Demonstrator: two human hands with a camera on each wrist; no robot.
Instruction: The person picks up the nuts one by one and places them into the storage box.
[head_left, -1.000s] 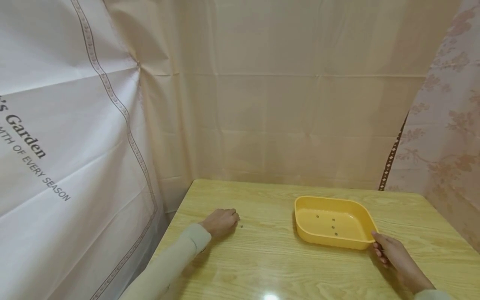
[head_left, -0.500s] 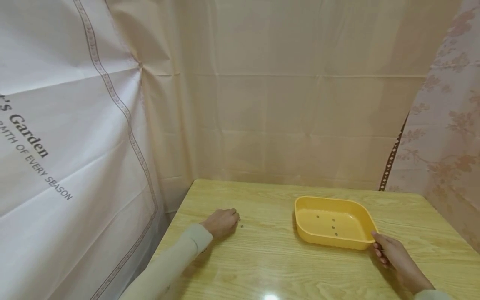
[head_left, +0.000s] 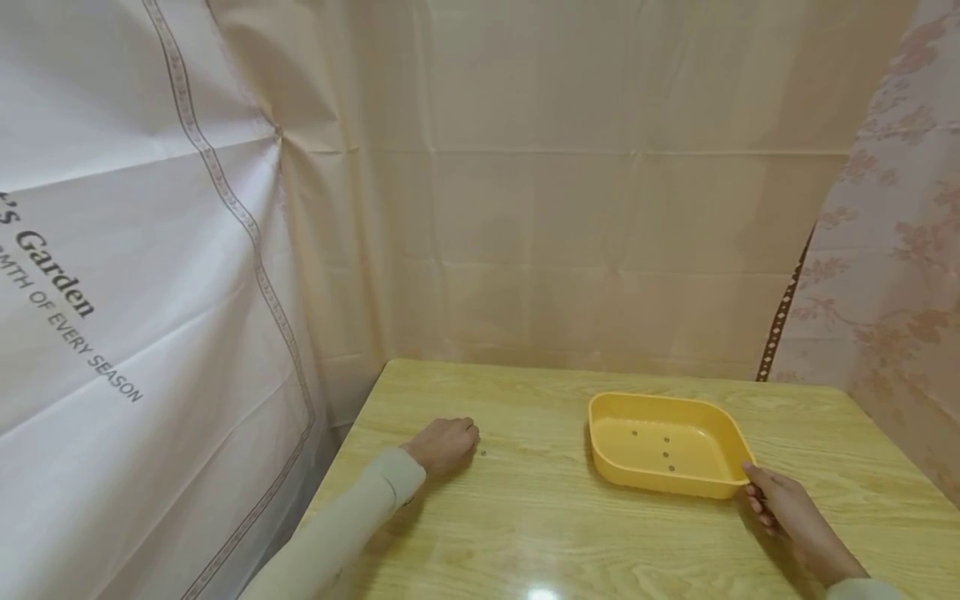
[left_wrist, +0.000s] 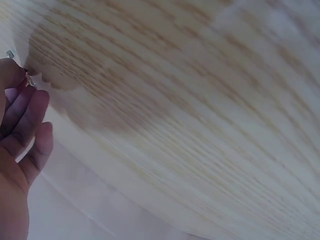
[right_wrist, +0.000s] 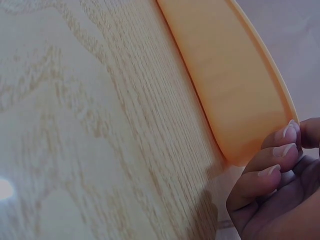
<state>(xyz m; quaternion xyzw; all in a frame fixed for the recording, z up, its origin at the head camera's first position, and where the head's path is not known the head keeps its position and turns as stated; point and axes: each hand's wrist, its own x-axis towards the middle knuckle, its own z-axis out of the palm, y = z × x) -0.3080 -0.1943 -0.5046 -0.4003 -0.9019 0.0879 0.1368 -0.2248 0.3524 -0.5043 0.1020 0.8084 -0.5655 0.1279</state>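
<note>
Tray: I see a shallow yellow plastic tray with rounded corners point(head_left: 667, 446) sitting flat on the right half of the light wood-grain table point(head_left: 525, 517), with a few small dark specks point(head_left: 665, 454) on its floor (too small for me to say what they are).

Right hand: my right hand point(head_left: 783, 504) is at the tray's near right corner; in the right wrist view the fingertips point(right_wrist: 282, 150) curl against the outer wall at that corner and the thumb reaches over toward the rim, so I read it as holding the tray point(right_wrist: 235, 90) by that corner.

Left hand: my left hand point(head_left: 444, 444) rests on the table well left of the tray, knuckles up, fingers curled under. In the left wrist view the fingers point(left_wrist: 30, 125) are bent with their tips close together against the wood point(left_wrist: 190, 110), and something tiny and pale point(left_wrist: 10, 53) shows at the fingertips; I cannot tell whether it is pinched or merely touched.

Loose speck: one small dark dot point(head_left: 482, 453) lies on the table just beside the left fingertips, apart from the tray.

Sleeves: cream long sleeve point(head_left: 337, 533) on the left arm.

Surround: pale beige sheeting point(head_left: 562, 208) hangs behind the table, a white sheet with grey lettering point(head_left: 112, 292) on the left, a floral curtain point(head_left: 892, 275) on the right.
</note>
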